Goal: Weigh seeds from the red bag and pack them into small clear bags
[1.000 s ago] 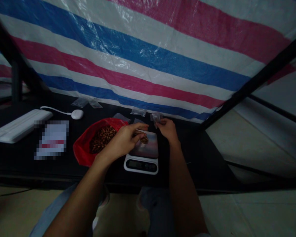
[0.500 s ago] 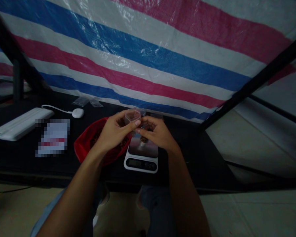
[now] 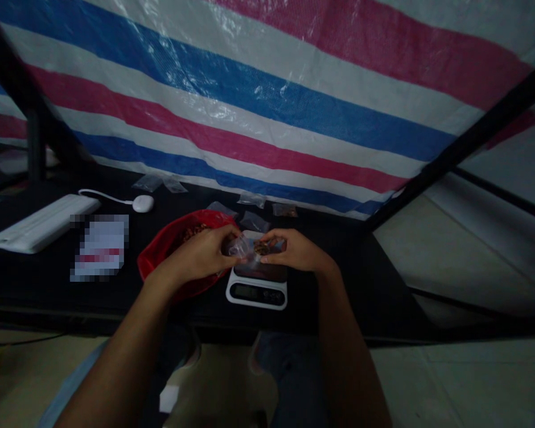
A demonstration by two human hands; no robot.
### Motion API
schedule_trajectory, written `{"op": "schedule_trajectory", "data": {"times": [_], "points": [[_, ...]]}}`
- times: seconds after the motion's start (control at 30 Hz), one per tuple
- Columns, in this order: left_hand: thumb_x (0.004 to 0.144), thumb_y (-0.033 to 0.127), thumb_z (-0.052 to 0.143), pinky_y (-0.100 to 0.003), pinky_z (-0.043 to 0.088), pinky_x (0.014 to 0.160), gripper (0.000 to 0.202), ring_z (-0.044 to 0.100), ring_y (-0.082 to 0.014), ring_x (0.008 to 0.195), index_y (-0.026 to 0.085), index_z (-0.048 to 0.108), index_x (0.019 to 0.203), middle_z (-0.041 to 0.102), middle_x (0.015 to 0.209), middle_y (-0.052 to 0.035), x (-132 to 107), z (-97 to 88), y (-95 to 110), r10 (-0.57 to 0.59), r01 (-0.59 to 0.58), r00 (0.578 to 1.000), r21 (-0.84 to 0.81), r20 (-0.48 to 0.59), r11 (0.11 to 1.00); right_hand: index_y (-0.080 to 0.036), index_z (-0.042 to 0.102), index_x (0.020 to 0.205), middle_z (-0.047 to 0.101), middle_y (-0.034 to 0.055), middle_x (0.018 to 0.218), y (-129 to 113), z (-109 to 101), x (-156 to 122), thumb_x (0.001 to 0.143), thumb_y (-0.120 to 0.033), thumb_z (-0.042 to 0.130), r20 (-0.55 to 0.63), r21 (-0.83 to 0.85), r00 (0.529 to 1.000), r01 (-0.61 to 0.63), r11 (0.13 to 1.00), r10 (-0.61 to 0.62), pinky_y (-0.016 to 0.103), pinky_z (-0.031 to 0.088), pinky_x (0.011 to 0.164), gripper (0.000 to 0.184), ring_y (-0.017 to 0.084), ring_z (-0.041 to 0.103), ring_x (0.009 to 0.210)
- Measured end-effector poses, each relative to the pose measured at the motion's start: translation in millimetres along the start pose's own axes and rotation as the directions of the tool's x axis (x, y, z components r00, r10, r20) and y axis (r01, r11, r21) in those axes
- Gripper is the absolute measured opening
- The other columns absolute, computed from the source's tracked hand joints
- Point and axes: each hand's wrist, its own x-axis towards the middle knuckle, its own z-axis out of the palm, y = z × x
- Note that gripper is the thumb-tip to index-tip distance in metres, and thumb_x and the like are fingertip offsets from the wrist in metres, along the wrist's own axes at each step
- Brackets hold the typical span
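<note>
Your left hand (image 3: 196, 255) and right hand (image 3: 296, 249) meet low over the middle of the table, close together above the scale. Your left grip is clamped on a small clear plastic packet (image 3: 239, 246), which sits between your hands just short of your right fingertips (image 3: 271, 254). Your right grip curls in beside a small clump of brown pieces (image 3: 262, 248), but you can't tell whether it is clamped on them or on the packet's edge. Directly below your hands, near the table's front edge, is a white digital kitchen scale (image 3: 256, 292), its dark display facing you. Beside it, under your left wrist, lies a red plastic bag (image 3: 160, 255) with more brown pieces (image 3: 194, 230) at its mouth. Further left on the black table (image 3: 361, 279) are a pixelated paper card (image 3: 100, 248) and a long white slab (image 3: 42, 223). Behind them sits a round white puck (image 3: 142, 203) with a white cable. Small clear packets (image 3: 251, 200) are strewn along the far edge, against a striped blue, pink and white tarp (image 3: 267, 101).
</note>
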Motion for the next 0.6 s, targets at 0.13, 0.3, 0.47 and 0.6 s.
{"op": "schedule_trajectory", "data": {"times": [0.13,0.3,0.47,0.6], "points": [[0.077,0.056,0.080,-0.033,0.052,0.074,0.056,0.072,-0.0253,0.086,0.020,0.067,0.117,0.077,0.102,-0.0064,1,3.5,4,0.011,-0.008,0.998,-0.056,0.059,0.998,-0.016,0.076,0.103,0.078,0.0069,0.103,-9,0,0,0.073,-0.028,0.086,-0.046,-0.025,0.999,0.021,0.999,-0.022,0.034,0.054,0.086,0.033,0.020,0.071,0.095],[0.082,0.061,0.073,-0.032,0.051,0.071,0.052,0.071,-0.0252,0.083,0.020,0.070,0.113,0.076,0.100,-0.0080,1,6.3,6,0.044,-0.044,0.999,-0.019,0.016,0.999,-0.017,0.075,0.107,0.078,0.0062,0.107,-25,-2,-3,0.076,-0.021,0.081,-0.109,-0.148,0.989,0.088,0.985,-0.105,0.033,0.053,0.087,0.032,0.020,0.070,0.097],[0.082,0.066,0.071,-0.032,0.048,0.065,0.053,0.069,-0.0260,0.078,0.021,0.072,0.109,0.076,0.091,-0.0078,4,10.9,5,0.065,-0.063,0.997,0.045,-0.041,0.997,-0.020,0.076,0.110,0.076,0.0059,0.110,-37,4,1,0.077,-0.014,0.080,-0.111,-0.276,0.977,0.148,0.950,-0.184,0.035,0.052,0.090,0.034,0.020,0.069,0.102],[0.082,0.064,0.072,-0.032,0.048,0.067,0.050,0.069,-0.0254,0.078,0.020,0.073,0.108,0.076,0.091,-0.0075,5,10.5,5,0.081,-0.081,0.996,0.016,-0.048,0.997,-0.020,0.079,0.108,0.074,0.0075,0.106,-45,9,6,0.075,-0.015,0.085,-0.080,-0.375,0.977,0.153,0.914,-0.196,0.036,0.053,0.088,0.034,0.021,0.068,0.098]]}}
